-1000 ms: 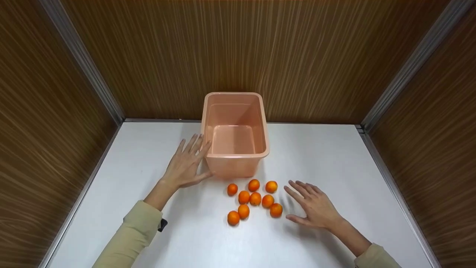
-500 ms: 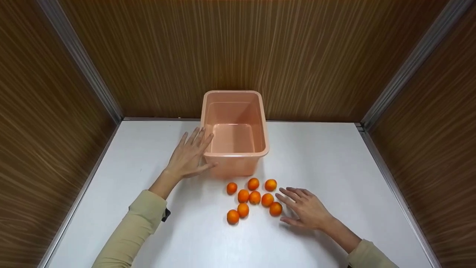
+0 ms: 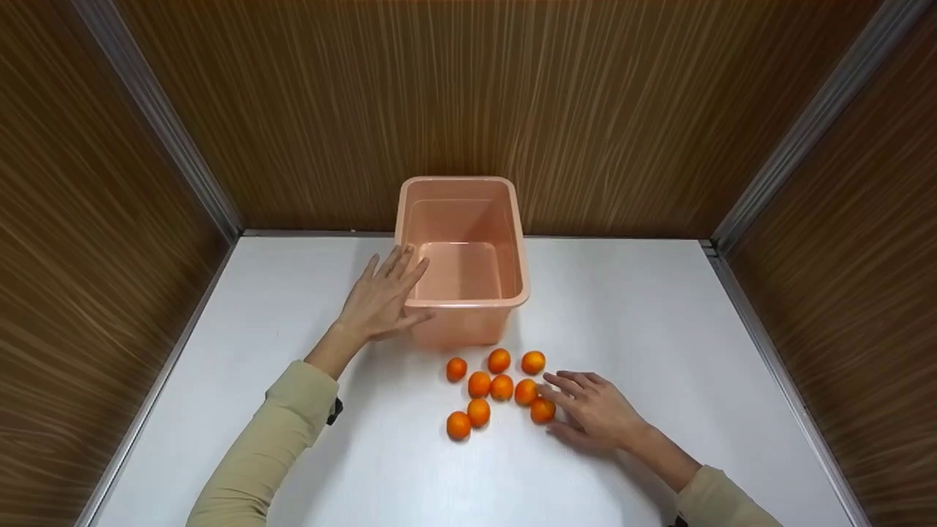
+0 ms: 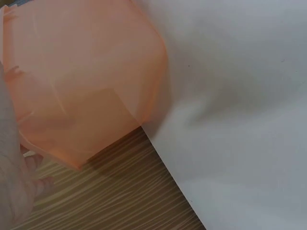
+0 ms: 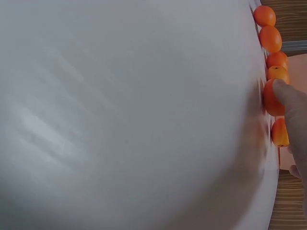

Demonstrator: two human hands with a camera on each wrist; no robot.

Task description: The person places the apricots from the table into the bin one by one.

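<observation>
An empty salmon-pink plastic bin (image 3: 460, 182) stands at the back middle of the white table (image 3: 644, 307). My left hand (image 3: 386, 293) lies flat against the bin's left wall with straight fingers and the thumb at its front corner. The left wrist view shows the bin (image 4: 86, 81) close up, with part of the hand (image 4: 12, 182) at the left edge. Several small oranges (image 3: 501, 388) lie in a cluster in front of the bin. My right hand (image 3: 585, 406) reaches from the right, its loosely bent fingers touching the rightmost orange (image 3: 542, 411). In the right wrist view a fingertip (image 5: 288, 96) rests on an orange (image 5: 269, 100).
Wood-panelled walls (image 3: 468, 95) with metal corner strips (image 3: 161, 124) enclose the table at the back, left and right. White tabletop lies bare to the left and right of the bin and along the near edge.
My left hand slid forward along the bin's left wall. My right hand moved left and now touches the rightmost orange. The oranges and the bin stayed in place.
</observation>
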